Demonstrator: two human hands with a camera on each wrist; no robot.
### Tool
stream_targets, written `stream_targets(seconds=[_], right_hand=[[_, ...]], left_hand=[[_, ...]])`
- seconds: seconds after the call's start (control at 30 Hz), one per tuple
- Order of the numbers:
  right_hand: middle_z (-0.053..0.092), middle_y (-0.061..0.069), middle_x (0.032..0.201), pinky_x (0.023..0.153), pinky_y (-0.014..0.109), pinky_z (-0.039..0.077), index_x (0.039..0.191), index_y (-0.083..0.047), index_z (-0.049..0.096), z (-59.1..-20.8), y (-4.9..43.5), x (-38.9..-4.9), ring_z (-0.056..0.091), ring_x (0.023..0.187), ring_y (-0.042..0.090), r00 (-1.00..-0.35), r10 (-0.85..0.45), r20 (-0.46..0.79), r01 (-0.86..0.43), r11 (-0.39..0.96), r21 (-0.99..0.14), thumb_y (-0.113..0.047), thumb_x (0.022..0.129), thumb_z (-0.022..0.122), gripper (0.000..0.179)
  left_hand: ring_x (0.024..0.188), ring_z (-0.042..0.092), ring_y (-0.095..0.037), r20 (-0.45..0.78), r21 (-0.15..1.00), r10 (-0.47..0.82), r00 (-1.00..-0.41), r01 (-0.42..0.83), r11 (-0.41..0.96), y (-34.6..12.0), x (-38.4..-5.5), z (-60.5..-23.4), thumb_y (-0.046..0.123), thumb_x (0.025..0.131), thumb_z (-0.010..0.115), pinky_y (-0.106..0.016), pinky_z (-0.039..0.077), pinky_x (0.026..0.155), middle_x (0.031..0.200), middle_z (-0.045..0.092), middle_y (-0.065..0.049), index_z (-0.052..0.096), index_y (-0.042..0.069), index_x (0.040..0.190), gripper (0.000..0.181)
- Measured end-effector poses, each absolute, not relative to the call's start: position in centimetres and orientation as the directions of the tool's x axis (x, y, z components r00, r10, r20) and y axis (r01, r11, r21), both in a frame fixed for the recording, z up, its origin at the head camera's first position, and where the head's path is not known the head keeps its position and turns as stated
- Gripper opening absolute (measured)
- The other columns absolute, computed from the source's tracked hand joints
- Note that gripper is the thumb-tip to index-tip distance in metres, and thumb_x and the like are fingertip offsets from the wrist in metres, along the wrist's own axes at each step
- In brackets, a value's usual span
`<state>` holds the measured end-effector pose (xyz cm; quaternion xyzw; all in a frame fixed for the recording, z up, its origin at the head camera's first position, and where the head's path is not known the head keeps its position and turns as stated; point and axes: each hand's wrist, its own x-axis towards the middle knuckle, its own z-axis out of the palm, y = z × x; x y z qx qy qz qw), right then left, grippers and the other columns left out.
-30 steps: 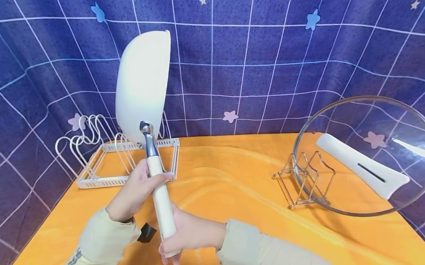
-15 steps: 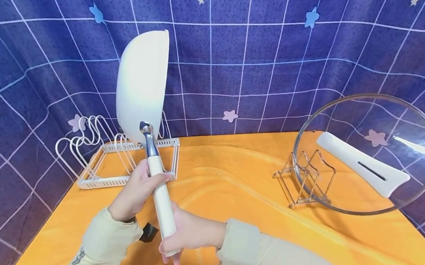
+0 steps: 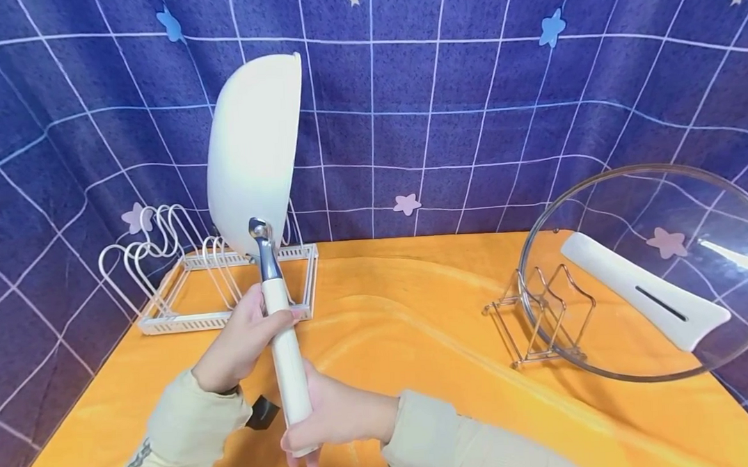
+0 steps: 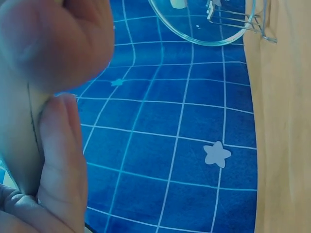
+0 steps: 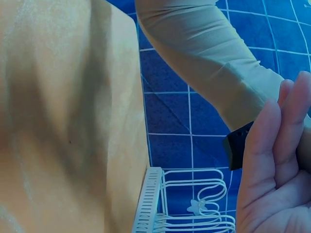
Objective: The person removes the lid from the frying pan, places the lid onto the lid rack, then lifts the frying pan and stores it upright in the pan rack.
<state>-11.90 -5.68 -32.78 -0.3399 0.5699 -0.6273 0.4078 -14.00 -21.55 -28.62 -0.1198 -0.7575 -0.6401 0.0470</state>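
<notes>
A white wok (image 3: 254, 145) stands on edge over the white wire rack (image 3: 183, 322) in the head view, its bottom turned to the left. Its long pale handle (image 3: 290, 376) slants down toward me from a shiny metal joint. My left hand (image 3: 241, 340) grips the handle's upper part, thumb laid across it. Lower down, my right hand (image 3: 331, 409) holds the handle's end, with fingertips showing beneath. In the left wrist view, the left fingers (image 4: 60, 155) curl close about the handle. Fingers of the right hand (image 5: 272, 179) show at the right wrist view's edge; the handle is hidden there.
At the right, a large glass lid (image 3: 643, 378) with a white slotted handle (image 3: 646, 291) stands in a small metal wire rack (image 3: 541, 324). An orange cloth (image 3: 403, 316) covers the table. Behind it hangs a blue gridded curtain (image 3: 407, 141) with stars.
</notes>
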Motion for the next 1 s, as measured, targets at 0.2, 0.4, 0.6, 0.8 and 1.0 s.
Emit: stream_targets(seconds=[0.2, 0.4, 0.6, 0.8, 1.0], right_hand=[[0.058, 0.003, 0.059, 0.042, 0.025, 0.051, 0.128, -0.012, 0.021, -33.0, -5.7, -12.0, 0.06, 0.052, 0.012, -0.437, -0.899, -0.033, 0.125, -0.024, -0.992, 0.014, 0.076, 0.054, 0.067], [0.059, 0.003, 0.06, 0.042, 0.022, 0.05, 0.131, -0.011, 0.02, -33.2, -5.7, -11.9, 0.059, 0.051, 0.011, -0.437, -0.899, -0.03, 0.134, -0.032, -0.99, 0.014, 0.077, 0.054, 0.069], [0.059, 0.003, 0.059, 0.042, 0.023, 0.05, 0.128, -0.011, 0.022, -33.5, -5.8, -11.8, 0.059, 0.05, 0.011, -0.435, -0.9, -0.036, 0.134, -0.025, -0.991, 0.015, 0.077, 0.055, 0.066], [0.059, 0.003, 0.06, 0.042, 0.024, 0.051, 0.132, -0.011, 0.02, -33.5, -5.7, -12.0, 0.059, 0.051, 0.011, -0.432, -0.901, -0.042, 0.12, -0.011, -0.993, 0.013, 0.077, 0.054, 0.069], [0.059, 0.004, 0.059, 0.041, 0.024, 0.049, 0.133, -0.011, 0.019, -33.8, -5.6, -12.1, 0.058, 0.049, 0.012, -0.439, -0.897, -0.052, 0.115, 0.002, -0.993, 0.013, 0.076, 0.054, 0.072]], left_hand=[[0.073, 0.049, -0.013, 0.226, 0.958, 0.119, -0.967, 0.243, 0.155, -21.6, -14.2, -29.0, -0.006, 0.084, 0.054, -0.024, 0.046, 0.067, 0.082, 0.046, -0.007, 0.04, -0.003, 0.096, 0.018], [0.075, 0.048, -0.014, 0.183, 0.968, 0.084, -0.979, 0.195, 0.16, -21.6, -14.2, -29.3, -0.005, 0.085, 0.053, -0.024, 0.044, 0.067, 0.09, 0.043, -0.009, 0.037, -0.006, 0.105, 0.026], [0.073, 0.046, -0.014, 0.169, 0.969, 0.079, -0.983, 0.18, 0.168, -21.8, -14.1, -29.5, -0.005, 0.085, 0.054, -0.024, 0.043, 0.065, 0.088, 0.042, -0.008, 0.036, -0.007, 0.107, 0.028], [0.073, 0.049, -0.013, 0.192, 0.967, 0.102, -0.976, 0.206, 0.153, -21.7, -14.4, -29.7, -0.005, 0.086, 0.054, -0.024, 0.045, 0.067, 0.085, 0.045, -0.007, 0.037, -0.005, 0.103, 0.023], [0.071, 0.051, -0.012, 0.208, 0.966, 0.11, -0.972, 0.221, 0.132, -21.7, -14.5, -30.1, -0.007, 0.086, 0.054, -0.024, 0.047, 0.066, 0.081, 0.048, -0.006, 0.038, -0.004, 0.1, 0.022]])
